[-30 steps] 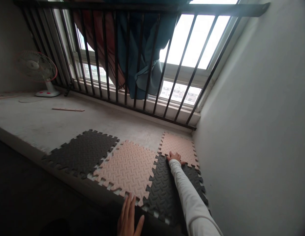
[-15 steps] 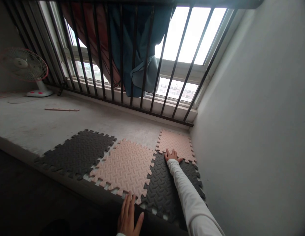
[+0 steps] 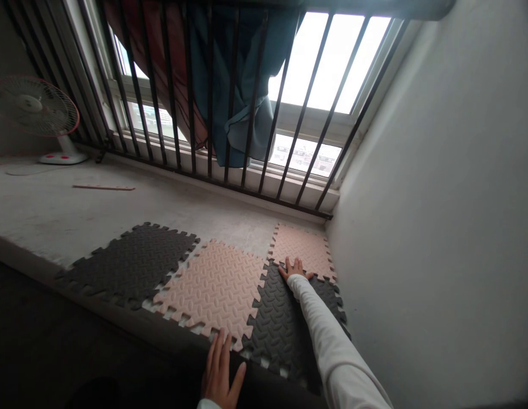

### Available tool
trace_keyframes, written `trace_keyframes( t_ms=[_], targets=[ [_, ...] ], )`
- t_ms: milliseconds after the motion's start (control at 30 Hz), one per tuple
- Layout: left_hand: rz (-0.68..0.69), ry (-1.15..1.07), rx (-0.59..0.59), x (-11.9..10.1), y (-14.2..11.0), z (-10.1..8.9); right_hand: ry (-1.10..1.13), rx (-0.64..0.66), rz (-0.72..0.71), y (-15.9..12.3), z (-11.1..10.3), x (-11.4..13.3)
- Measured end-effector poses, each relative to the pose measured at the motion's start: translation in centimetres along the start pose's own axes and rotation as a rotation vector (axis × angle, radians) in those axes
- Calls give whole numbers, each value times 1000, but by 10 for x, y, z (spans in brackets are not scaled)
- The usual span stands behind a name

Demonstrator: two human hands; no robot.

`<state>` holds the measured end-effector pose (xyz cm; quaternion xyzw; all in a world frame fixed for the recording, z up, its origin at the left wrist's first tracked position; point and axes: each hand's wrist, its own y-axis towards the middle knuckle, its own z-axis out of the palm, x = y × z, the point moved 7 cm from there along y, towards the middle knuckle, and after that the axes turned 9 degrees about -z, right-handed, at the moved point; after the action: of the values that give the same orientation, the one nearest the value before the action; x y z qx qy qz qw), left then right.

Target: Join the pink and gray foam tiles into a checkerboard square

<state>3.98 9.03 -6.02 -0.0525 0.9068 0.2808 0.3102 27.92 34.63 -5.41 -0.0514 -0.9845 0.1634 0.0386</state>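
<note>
Concrete ledge (image 3: 97, 221) across the lower half of the view, edged by a dark lower level at 7 o'clock. Grey plastered wall (image 3: 429, 216) at 3 o'clock, meeting the ledge beside the mats. White-framed window (image 3: 306, 122) at 12 o'clock, behind black metal security bars (image 3: 279, 102). Teal curtain (image 3: 246, 85) and red-brown curtain (image 3: 182, 108) hanging beyond the bars, bunched together. White electric fan (image 3: 33, 105) with red trim standing on the ledge at 10 o'clock; thin wooden strip (image 3: 104, 187) lying flat at 9 o'clock.

Four interlocking foam floor mats on the ledge at 6 o'clock, all lying flat. Dark grey mat (image 3: 127, 264) at 7 o'clock, pink mat (image 3: 208, 287) beside it, second dark grey mat (image 3: 281, 324) next along, and smaller pink mat (image 3: 302, 250) beyond that, against the wall.

Right hand (image 3: 294, 268), in a white sleeve, open and palm down, fingers spread, resting on the far edge of the second dark grey mat at the join with the smaller pink mat; nothing held. Left hand (image 3: 219, 366) open, fingers spread, at the near edge of the pink mat; nothing held.
</note>
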Motion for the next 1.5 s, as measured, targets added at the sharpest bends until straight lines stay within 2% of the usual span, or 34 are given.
trace_keyframes(
  t_ms=[133,267,333,500,700,900,1067,1267,1400,1500],
  targets=[
    [-20,-32,-23,2,-1,0,-20,-9,-19,-5,-3,-2],
    [-20,-32,-44,7,-5,1,-58,-200,67,-23,-3,-22],
    [-15,-22,-47,8,-6,1,-80,-243,95,-33,3,-31],
    [-6,-21,-34,11,-7,3,-90,-113,78,-47,13,-40],
    [-16,-57,-28,16,-6,7,-50,-27,-14,-48,2,-46],
    [-12,-93,-36,18,-7,9,-112,-157,99,-53,-6,-66],
    [-53,-105,-12,22,-6,9,-63,-100,51,-53,2,-75],
    [-63,-98,3,22,-5,7,-85,-65,-22,-49,-8,-81],
    [-59,-80,7,22,-6,8,-109,-101,112,-49,-20,-95],
    [-72,-83,3,24,-5,8,-105,-111,191,-52,-20,-105]
  ],
)
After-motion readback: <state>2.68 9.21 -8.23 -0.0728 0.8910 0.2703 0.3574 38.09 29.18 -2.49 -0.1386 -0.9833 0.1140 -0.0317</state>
